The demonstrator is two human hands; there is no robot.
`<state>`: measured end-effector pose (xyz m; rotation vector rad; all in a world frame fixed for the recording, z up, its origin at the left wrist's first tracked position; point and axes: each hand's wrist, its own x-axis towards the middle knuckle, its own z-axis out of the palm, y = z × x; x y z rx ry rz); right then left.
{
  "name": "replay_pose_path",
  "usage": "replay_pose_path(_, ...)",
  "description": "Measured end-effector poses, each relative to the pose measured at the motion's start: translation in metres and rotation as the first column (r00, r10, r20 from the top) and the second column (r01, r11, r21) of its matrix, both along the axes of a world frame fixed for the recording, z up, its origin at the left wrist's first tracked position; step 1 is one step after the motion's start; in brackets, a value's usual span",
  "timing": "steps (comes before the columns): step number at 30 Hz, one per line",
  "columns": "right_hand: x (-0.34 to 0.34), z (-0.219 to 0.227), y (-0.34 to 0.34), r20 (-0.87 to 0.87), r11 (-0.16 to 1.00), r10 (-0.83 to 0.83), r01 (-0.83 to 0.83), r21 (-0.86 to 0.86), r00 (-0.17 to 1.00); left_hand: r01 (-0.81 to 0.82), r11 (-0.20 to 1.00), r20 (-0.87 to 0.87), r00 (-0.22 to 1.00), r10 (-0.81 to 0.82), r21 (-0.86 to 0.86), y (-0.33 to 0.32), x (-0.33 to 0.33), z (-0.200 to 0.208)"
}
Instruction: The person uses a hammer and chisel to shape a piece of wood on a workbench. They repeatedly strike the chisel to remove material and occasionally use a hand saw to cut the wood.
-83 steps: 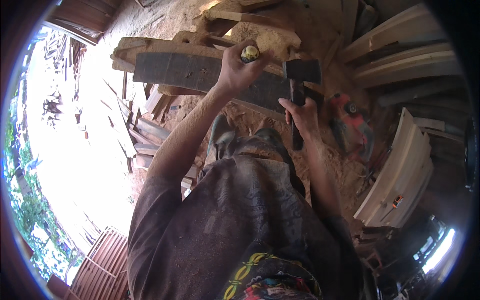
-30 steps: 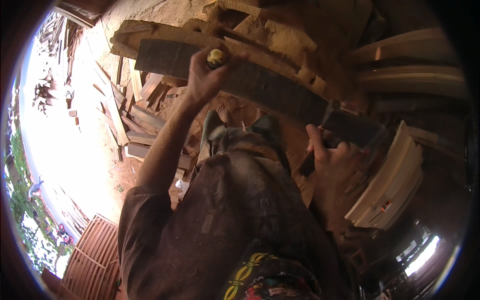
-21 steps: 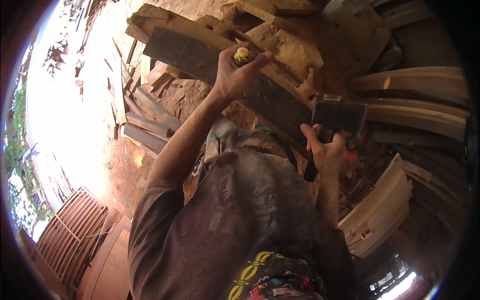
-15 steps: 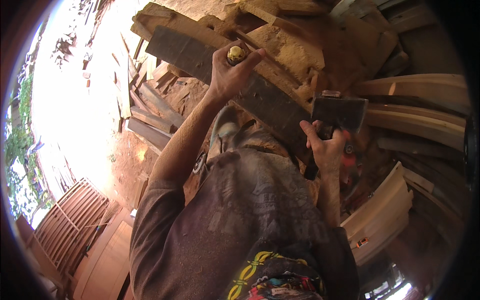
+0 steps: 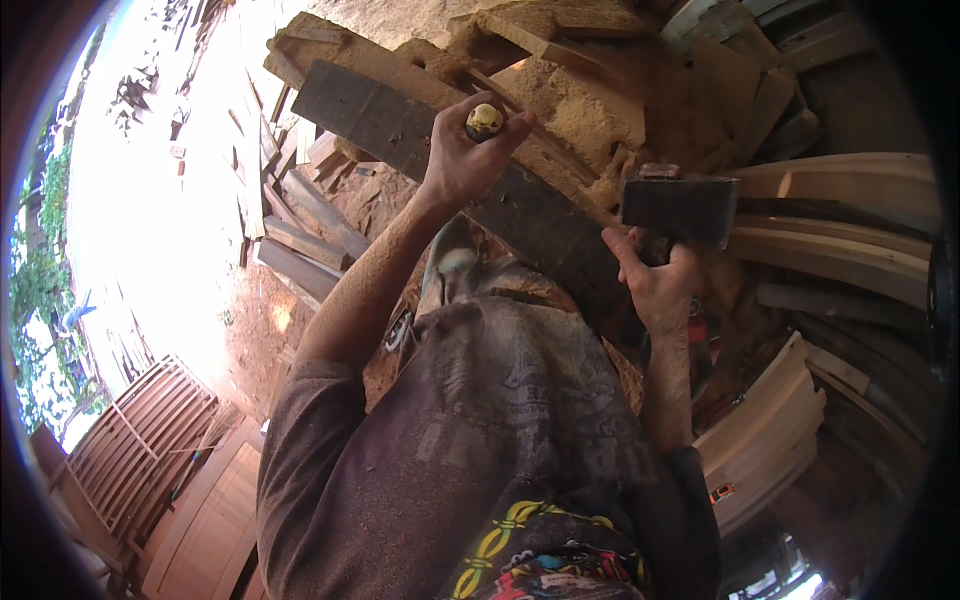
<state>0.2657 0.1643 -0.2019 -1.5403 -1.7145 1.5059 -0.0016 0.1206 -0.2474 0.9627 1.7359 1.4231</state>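
Note:
My left hand (image 5: 463, 165) is wrapped round an upright chisel, whose yellow rounded handle end (image 5: 484, 121) faces up; its blade is hidden below my fist. Beneath it lies a long dark wooden board (image 5: 370, 112), slanting from upper left to lower right. To the right, my right hand (image 5: 662, 285) is closed on the handle of a mallet (image 5: 680, 213). The mallet's dark block head is raised beside the board's right end, apart from the chisel.
Sawdust-covered timber (image 5: 385, 62) lies along the board's far side. Curved wooden pieces (image 5: 840, 180) are stacked at right, with a pale plank (image 5: 765, 430) nearer. Offcuts (image 5: 305, 240) litter the ground at left. A slatted wooden frame (image 5: 140, 435) and a panel (image 5: 215, 520) lie lower left.
The mallet head has tilted and shifted slightly, with my right hand moving a little. My left hand and the chisel sit slightly farther right and lower in view.

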Motion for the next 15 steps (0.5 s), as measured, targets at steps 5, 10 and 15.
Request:
replay_pose_path(5,-0.009,0.005,0.011,-0.087,0.994,0.049,-0.040,0.103,0.995,-0.001,1.000,-0.023,1.000,0.001,0.017,-0.001,0.006,0.000)
replay_pose_path(10,-0.021,0.071,0.055,-0.164,0.814,0.159,-0.035,0.580,0.973,-0.037,0.999,-0.071,0.997,0.039,0.032,-0.008,0.013,0.000)
replay_pose_path(15,-0.080,0.140,0.048,0.178,0.700,0.386,-0.413,0.583,0.905,-0.040,0.998,-0.039,0.998,0.042,0.054,-0.017,0.014,-0.006)
